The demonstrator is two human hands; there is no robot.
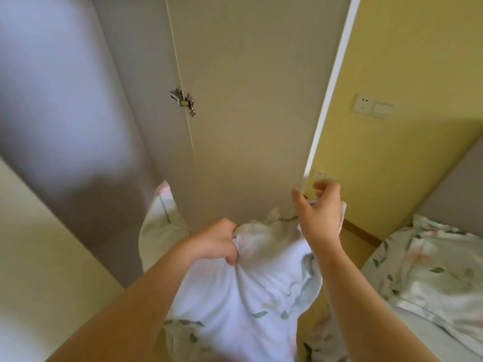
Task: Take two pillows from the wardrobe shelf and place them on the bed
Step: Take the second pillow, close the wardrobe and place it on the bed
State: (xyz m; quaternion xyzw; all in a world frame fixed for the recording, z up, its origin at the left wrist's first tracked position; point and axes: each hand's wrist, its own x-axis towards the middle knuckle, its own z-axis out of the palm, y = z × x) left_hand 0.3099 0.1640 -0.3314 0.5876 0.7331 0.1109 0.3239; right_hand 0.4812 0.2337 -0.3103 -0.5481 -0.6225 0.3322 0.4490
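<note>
While the left hand [218, 242] bunches a floral white pillow [243, 288] in clenched fingers [231, 258], the pillow hangs below them against the open wardrobe door [248, 113]. Farther right, the right hand [317, 212] hovers by the pillow's upper corner, fingers loosely spread, gripping nothing. Right of both, the bed [431, 270] carries matching floral bedding.

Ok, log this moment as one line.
left hand: gripping white floral fabric pillow | right hand: open at pillow's top corner | floral-covered bed: right | beige wardrobe door: open

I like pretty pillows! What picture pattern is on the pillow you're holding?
The pillow is white with green leaves and faint pink flowers, seen in the head view.
</note>
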